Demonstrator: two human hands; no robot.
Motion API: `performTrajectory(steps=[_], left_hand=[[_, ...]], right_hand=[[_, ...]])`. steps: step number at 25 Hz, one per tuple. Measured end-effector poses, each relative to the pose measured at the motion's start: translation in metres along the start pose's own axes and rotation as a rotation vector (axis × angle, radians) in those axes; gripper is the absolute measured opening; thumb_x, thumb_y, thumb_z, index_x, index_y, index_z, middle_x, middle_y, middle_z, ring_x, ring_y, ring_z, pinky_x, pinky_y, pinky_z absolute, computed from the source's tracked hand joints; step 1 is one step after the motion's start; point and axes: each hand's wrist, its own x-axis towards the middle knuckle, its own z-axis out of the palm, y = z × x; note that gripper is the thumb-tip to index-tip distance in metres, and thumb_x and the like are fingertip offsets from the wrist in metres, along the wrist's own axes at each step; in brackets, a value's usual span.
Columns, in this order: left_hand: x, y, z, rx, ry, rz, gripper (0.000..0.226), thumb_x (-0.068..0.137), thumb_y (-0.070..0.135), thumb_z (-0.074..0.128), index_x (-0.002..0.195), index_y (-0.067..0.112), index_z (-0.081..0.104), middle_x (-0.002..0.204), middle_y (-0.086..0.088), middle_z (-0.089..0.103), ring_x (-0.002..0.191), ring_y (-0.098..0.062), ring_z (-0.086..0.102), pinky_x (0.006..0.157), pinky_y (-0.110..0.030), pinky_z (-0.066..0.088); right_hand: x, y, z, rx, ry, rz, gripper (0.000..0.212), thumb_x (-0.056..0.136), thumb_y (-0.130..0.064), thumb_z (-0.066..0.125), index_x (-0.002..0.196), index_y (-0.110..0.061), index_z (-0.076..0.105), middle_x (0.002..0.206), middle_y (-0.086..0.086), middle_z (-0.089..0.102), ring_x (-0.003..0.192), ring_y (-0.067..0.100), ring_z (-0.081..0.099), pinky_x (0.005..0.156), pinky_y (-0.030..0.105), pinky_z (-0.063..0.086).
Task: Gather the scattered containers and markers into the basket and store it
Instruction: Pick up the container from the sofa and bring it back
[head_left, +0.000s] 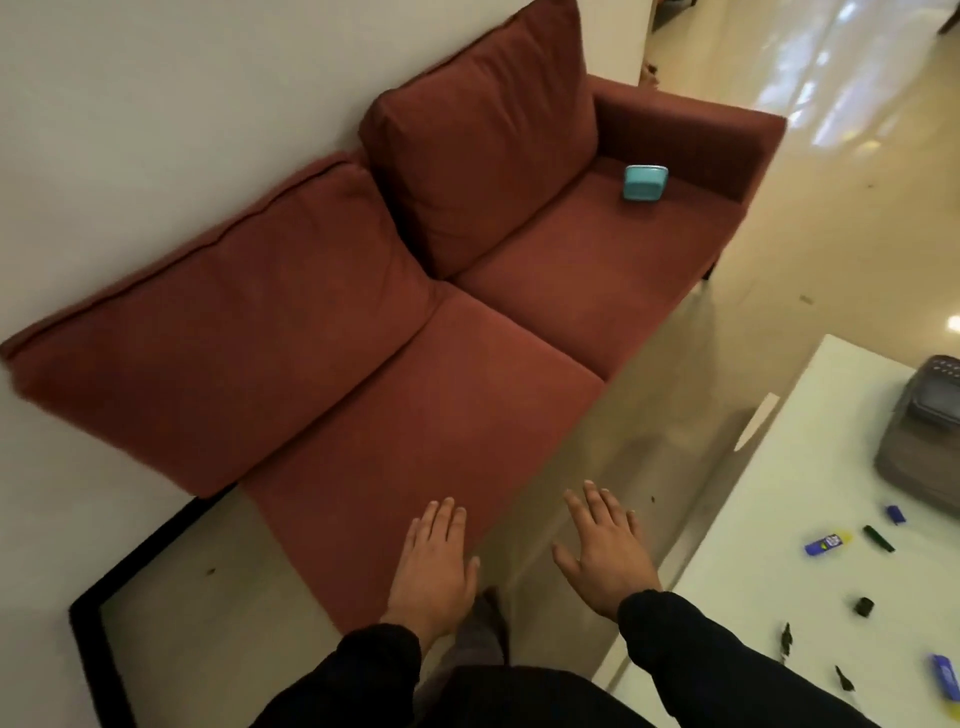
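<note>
A small teal container (644, 182) stands on the far seat of the red sofa (426, 395), close to the armrest. On the white table (769, 571) at the right lie a blue and yellow marker (827, 542), a green marker (879, 539), a blue cap (895, 514), a black cap (864, 606) and another blue item (946, 674) at the frame edge. A grey basket (922, 441) sits on the table's far right, partly cut off. My left hand (434, 566) and right hand (605, 545) hover flat with fingers spread, holding nothing, over the sofa's near edge and the floor.
The sofa backs against a white wall. A black-framed glass side table (104, 613) stands at the lower left. A strip of glossy cream floor (675, 374) runs between sofa and table. Small dark scraps (786, 636) lie on the table.
</note>
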Motion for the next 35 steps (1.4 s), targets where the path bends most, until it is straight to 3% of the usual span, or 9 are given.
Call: performTrajectory(steps=[12,21,27,35], left_hand=[[0.348,0.059,-0.084,-0.057,0.002,0.29,0.062,0.102,0.044,0.028,0.155,0.014,0.014,0.163,-0.002,0.013,0.15,-0.018,0.002,0.122,-0.037,0.003],[0.577,0.12,-0.105,-0.055,0.003,0.238,0.066,0.102,0.044,0.031,0.156,0.012,0.009,0.164,-0.005,0.01,0.15,-0.02,0.003,0.122,-0.038,0.005],[0.753,0.198,-0.127,-0.066,-0.053,0.089,0.065,0.102,0.042,0.033,0.155,0.013,0.01,0.164,-0.005,0.011,0.15,-0.02,0.003,0.122,-0.039,0.007],[0.977,0.254,-0.112,-0.062,-0.131,0.021,0.067,0.099,0.042,0.04,0.154,0.012,0.016,0.162,-0.007,0.015,0.15,-0.021,0.007,0.122,-0.04,0.011]], right_hand=[[0.245,0.05,-0.16,-0.056,0.094,0.228,0.07,0.1,-0.056,0.034,0.159,-0.03,0.007,0.169,0.0,-0.001,0.155,0.02,-0.002,0.125,0.044,0.003],[0.475,0.132,-0.258,-0.042,0.08,0.176,0.069,0.101,-0.053,0.034,0.16,-0.031,0.007,0.169,0.0,0.0,0.155,0.021,0.0,0.125,0.047,0.007],[0.66,0.206,-0.348,-0.054,-0.053,0.095,0.065,0.102,-0.049,0.035,0.159,-0.032,0.009,0.169,0.003,0.001,0.155,0.023,0.0,0.125,0.047,0.006],[0.915,0.293,-0.408,-0.146,-0.073,-0.015,0.071,0.092,-0.035,0.058,0.155,-0.022,0.03,0.164,0.01,0.021,0.151,0.029,0.019,0.122,0.048,0.018]])
